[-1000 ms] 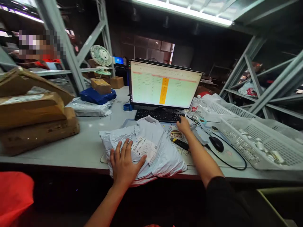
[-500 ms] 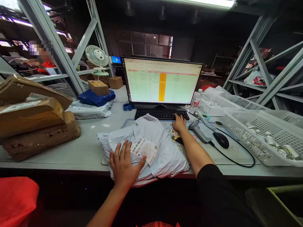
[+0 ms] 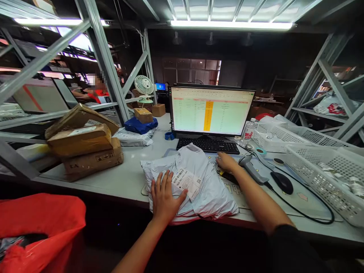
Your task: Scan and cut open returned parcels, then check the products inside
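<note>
A pale grey plastic mailing bag (image 3: pixel 210 193) lies at the table's front edge, its white printed label (image 3: pixel 187 183) facing up. My left hand (image 3: pixel 166 199) rests flat on the bag beside the label, fingers spread. To the right of the bag, my right hand (image 3: pixel 226 162) is low over the desk mat, with its fingers curled in; whatever they may hold is hidden. Just below that hand lies a black and yellow object (image 3: pixel 228 176), partly covered by the wrist. The black keyboard (image 3: pixel 207 145) is behind the hand, and a grey barcode scanner (image 3: pixel 253 170) lies to its right.
Cardboard boxes (image 3: pixel 85 140) are stacked at left, near a blue parcel (image 3: pixel 139 125). A monitor (image 3: pixel 190 113) stands behind the keyboard. At right are a black mouse (image 3: pixel 281 182), its cable and white plastic baskets (image 3: pixel 315 178). A red bag (image 3: pixel 62 216) hangs low left.
My right hand has drawn back from the keyboard onto the mat, its fingers curling in. My left hand stays on the mailing bag. The view has tilted up and turned left.
</note>
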Demonstrator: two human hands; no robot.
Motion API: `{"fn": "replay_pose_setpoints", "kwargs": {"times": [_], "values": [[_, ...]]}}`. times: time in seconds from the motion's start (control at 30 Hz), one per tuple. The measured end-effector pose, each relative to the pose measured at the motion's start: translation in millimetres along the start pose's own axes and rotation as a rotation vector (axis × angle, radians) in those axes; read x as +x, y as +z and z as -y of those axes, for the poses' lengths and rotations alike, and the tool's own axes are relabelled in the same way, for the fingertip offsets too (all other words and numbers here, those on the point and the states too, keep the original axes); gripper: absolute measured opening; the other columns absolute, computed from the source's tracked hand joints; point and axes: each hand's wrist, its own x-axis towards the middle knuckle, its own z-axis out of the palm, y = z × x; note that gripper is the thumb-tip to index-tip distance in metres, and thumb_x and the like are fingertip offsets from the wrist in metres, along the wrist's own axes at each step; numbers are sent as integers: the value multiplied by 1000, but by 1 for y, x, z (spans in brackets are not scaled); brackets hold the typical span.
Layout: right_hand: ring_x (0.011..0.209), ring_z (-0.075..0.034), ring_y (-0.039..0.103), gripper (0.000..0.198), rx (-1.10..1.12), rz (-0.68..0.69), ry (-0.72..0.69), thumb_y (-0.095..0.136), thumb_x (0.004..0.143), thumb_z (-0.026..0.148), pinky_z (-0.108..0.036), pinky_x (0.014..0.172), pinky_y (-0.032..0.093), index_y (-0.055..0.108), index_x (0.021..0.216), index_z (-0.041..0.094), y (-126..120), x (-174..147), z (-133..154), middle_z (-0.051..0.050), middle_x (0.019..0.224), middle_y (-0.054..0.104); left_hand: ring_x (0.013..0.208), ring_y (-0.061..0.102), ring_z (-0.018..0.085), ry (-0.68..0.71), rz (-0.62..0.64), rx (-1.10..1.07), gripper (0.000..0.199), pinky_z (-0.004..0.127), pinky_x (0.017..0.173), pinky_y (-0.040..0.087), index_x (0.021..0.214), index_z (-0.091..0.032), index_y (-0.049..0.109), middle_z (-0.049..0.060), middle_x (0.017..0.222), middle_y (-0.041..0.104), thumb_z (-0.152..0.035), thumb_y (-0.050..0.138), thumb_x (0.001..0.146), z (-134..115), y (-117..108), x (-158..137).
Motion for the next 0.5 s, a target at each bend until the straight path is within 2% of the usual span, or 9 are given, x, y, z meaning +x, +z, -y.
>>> {"fn": "replay_pose_setpoints", "kwargs": {"times": [0.1,0.17,0.23,0.3,0.33,0.4,0.5], "values": [[126,-32,70,52,41,19,-102,62,102,41,-39,107,51,65,148,17,7,-44,-18,-17,138,74,156,41,42,23,3,-92,77,63,132,23,164,-15,37,21,161,53,-58,56,103,7,-5,4],[125,-29,70,49,74,-10,-139,63,102,45,-35,106,50,68,143,19,10,-66,-31,-15,137,74,158,40,40,43,-3,-179,73,64,131,25,163,-14,36,23,163,50,-57,51,106,7,-17,7],[125,-29,69,47,99,-55,-138,57,105,49,-35,105,50,70,138,17,13,-79,-40,-16,137,74,162,33,40,94,24,-231,66,66,133,20,158,-17,43,22,167,46,-58,51,107,-2,-33,7],[121,-30,70,47,114,-81,-126,55,106,54,-36,101,51,74,126,15,16,-84,-45,-17,130,75,165,25,41,206,139,-237,72,69,134,12,156,-20,47,20,170,43,-63,61,101,-19,-47,2],[119,-30,70,47,119,-88,-126,57,105,56,-36,100,51,75,121,16,17,-84,-45,-17,128,76,166,23,42,270,221,-227,79,69,134,12,157,-20,47,19,170,43,-65,68,96,-29,-51,-3],[120,-31,69,43,124,-98,-139,66,101,57,-37,101,50,76,116,18,19,-82,-45,-15,127,76,165,22,45,346,340,-167,86,70,132,20,160,-20,46,18,172,41,-56,79,89,-48,-51,-15],[122,-30,68,38,125,-109,-159,78,94,52,-37,104,50,76,115,20,19,-80,-45,-13,128,76,163,27,47,351,393,-97,69,69,128,31,155,-21,56,14,171,44,-24,73,89,-57,-38,-24]]}}
